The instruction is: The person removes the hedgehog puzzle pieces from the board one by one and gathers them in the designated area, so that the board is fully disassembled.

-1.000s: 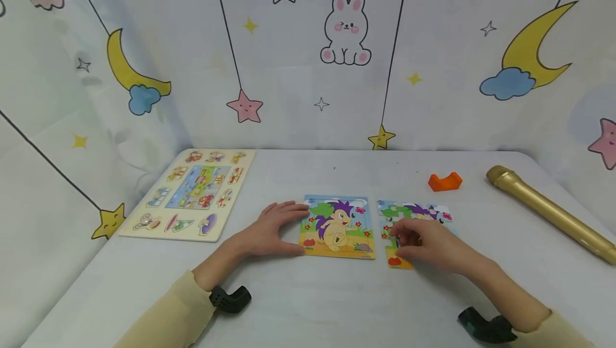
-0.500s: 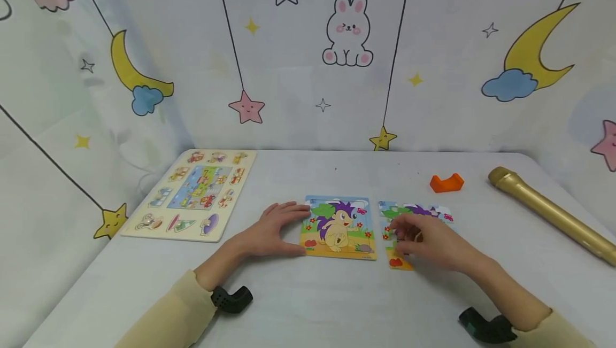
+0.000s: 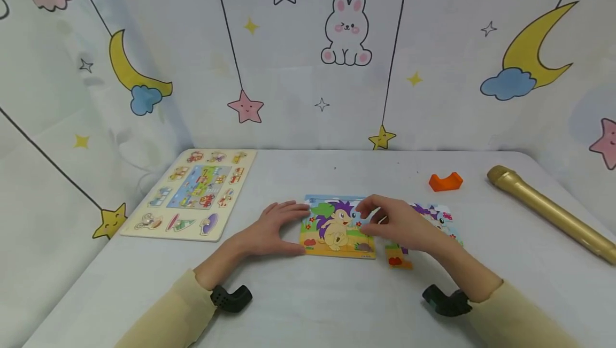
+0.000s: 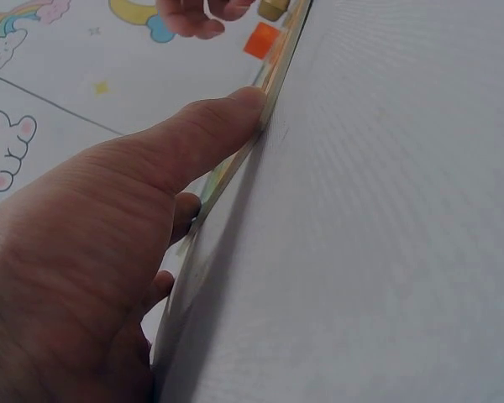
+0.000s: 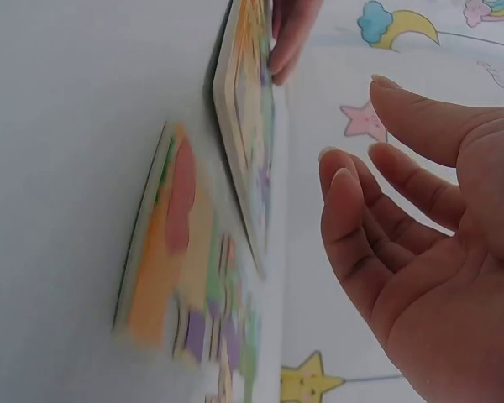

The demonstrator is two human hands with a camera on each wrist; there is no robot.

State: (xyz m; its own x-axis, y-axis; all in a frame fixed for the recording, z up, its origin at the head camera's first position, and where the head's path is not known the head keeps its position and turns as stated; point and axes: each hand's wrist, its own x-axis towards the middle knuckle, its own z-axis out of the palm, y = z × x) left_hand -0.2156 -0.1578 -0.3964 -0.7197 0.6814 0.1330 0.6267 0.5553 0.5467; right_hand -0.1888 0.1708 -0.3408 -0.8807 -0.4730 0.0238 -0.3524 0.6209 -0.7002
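A square hedgehog puzzle board (image 3: 332, 253) lies flat in front of me. My left hand (image 3: 271, 233) rests at its left side, thumb by the lower corner and fingers at the upper edge; the left wrist view shows the thumb (image 4: 206, 134) against the board's edge. Over the board's right side hovers my right hand (image 3: 401, 225), its fingers loosely bent. Nothing shows between thumb and fingers in the right wrist view. To the right, joined hedgehog jigsaw pieces (image 3: 395, 260) lie on the table, partly hidden behind the right hand.
A cream peg puzzle board (image 3: 226, 206) lies at the back left. An orange curved block (image 3: 445, 182) sits at the back right, and a gold microphone (image 3: 548, 211) lies along the right side. A patterned curtain hangs behind the white table.
My right hand has moved left, from above the joined jigsaw pieces to the right side of the hedgehog board. My left hand has stayed in place.
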